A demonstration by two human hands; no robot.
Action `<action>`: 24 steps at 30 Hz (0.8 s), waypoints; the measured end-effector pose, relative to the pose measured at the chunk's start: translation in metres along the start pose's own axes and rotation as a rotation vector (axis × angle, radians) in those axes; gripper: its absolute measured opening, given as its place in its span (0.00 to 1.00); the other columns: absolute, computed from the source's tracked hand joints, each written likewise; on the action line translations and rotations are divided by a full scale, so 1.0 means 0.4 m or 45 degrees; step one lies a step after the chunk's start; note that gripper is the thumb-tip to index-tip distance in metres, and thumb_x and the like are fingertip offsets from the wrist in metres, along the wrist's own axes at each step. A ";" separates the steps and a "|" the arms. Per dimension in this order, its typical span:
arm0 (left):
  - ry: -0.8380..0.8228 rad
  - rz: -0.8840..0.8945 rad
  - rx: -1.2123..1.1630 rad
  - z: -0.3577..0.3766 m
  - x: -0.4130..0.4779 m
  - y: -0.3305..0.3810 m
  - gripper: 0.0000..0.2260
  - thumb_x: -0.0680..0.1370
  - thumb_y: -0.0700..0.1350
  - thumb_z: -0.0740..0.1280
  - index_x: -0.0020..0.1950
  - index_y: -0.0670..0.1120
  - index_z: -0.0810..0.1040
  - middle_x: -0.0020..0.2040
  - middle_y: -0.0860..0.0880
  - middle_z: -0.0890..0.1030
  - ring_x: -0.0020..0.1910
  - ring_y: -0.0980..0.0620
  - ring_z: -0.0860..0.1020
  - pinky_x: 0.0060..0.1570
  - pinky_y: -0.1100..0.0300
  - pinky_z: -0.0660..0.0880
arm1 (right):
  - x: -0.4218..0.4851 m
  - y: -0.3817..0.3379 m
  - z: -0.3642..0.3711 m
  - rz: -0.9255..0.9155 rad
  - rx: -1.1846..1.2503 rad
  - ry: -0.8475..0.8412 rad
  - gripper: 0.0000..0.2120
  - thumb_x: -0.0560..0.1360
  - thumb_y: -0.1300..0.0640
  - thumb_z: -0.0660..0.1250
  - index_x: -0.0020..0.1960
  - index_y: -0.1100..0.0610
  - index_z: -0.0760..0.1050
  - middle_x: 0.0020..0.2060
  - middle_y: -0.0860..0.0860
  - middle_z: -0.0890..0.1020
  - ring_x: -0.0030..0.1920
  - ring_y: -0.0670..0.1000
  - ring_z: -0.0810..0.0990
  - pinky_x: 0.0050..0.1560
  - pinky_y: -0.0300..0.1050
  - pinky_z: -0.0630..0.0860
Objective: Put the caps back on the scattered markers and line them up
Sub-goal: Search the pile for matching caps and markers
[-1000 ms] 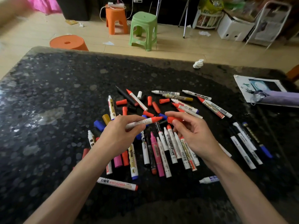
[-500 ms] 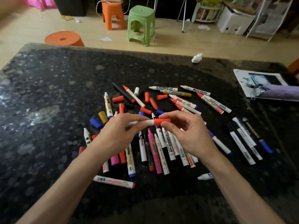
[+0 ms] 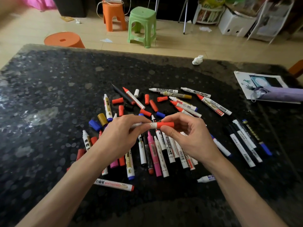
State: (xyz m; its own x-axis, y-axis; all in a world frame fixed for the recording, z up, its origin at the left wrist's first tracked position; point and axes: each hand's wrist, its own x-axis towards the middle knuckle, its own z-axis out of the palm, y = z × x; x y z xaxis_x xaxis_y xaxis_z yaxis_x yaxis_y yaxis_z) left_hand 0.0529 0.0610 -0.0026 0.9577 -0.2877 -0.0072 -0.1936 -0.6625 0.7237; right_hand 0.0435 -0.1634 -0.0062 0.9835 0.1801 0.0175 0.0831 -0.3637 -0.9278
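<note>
Above a scattered pile of markers, my left hand [image 3: 119, 138] grips the white barrel of a marker [image 3: 151, 125] held level. Its red cap [image 3: 165, 125] sits on the right end, pinched between the thumb and fingers of my right hand [image 3: 188, 136]. Several loose red caps [image 3: 153, 105], a blue cap [image 3: 95, 125] and a gold cap [image 3: 102, 119] lie on the black speckled table [image 3: 49, 99]. Uncapped markers [image 3: 185, 105] lie behind my hands, more markers [image 3: 154, 154] lie below them. Capped markers [image 3: 242, 143] lie side by side at the right.
A crumpled white tissue [image 3: 197, 60] lies near the table's far edge. Papers with a purple folded item [image 3: 278, 94] lie at the right edge. Orange stools [image 3: 64, 40] and a green stool [image 3: 142, 25] stand on the floor beyond.
My right hand brought the red cap to the marker's tip and pushed it on. Both hands now hold the capped marker level, slightly higher over the pile.
</note>
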 end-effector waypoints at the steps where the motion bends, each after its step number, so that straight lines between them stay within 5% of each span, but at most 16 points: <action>1: 0.015 -0.020 0.018 -0.002 0.002 -0.003 0.09 0.82 0.56 0.64 0.56 0.59 0.84 0.34 0.56 0.79 0.30 0.55 0.76 0.30 0.55 0.72 | 0.002 0.003 -0.007 0.022 0.028 0.017 0.07 0.76 0.57 0.76 0.54 0.50 0.84 0.48 0.46 0.88 0.51 0.46 0.86 0.57 0.44 0.82; 5: 0.114 -0.130 0.010 -0.027 0.006 -0.035 0.09 0.82 0.58 0.63 0.55 0.61 0.83 0.38 0.53 0.84 0.36 0.51 0.81 0.43 0.44 0.80 | 0.024 0.035 -0.040 0.149 0.004 0.178 0.08 0.77 0.57 0.75 0.56 0.50 0.85 0.49 0.45 0.87 0.52 0.42 0.86 0.59 0.45 0.82; 13: 0.129 -0.304 -0.003 -0.031 0.005 -0.048 0.08 0.84 0.57 0.60 0.53 0.58 0.78 0.38 0.52 0.82 0.35 0.51 0.81 0.38 0.53 0.77 | 0.134 0.083 -0.005 0.146 -0.457 0.327 0.06 0.78 0.51 0.74 0.54 0.48 0.82 0.49 0.41 0.84 0.52 0.38 0.81 0.51 0.39 0.76; 18: 0.178 -0.383 0.013 -0.053 -0.001 -0.074 0.09 0.85 0.56 0.61 0.55 0.54 0.78 0.38 0.50 0.81 0.37 0.49 0.79 0.42 0.49 0.77 | 0.193 0.096 0.045 0.014 -0.718 0.228 0.09 0.77 0.45 0.74 0.55 0.48 0.85 0.51 0.42 0.84 0.59 0.46 0.76 0.61 0.47 0.73; 24: 0.199 -0.428 0.012 -0.079 -0.020 -0.082 0.09 0.85 0.56 0.61 0.58 0.55 0.77 0.35 0.53 0.77 0.33 0.53 0.76 0.33 0.56 0.67 | 0.261 0.117 0.046 0.140 -0.849 0.334 0.07 0.77 0.49 0.73 0.54 0.47 0.86 0.52 0.46 0.86 0.60 0.54 0.78 0.62 0.52 0.76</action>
State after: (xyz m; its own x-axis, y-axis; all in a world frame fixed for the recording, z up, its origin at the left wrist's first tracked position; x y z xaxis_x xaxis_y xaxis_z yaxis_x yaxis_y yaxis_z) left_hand 0.0583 0.1070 -0.0046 0.9889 0.0560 -0.1374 0.1364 -0.7086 0.6923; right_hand 0.1471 -0.1449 -0.0546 0.9910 -0.0848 0.1035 -0.0209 -0.8622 -0.5061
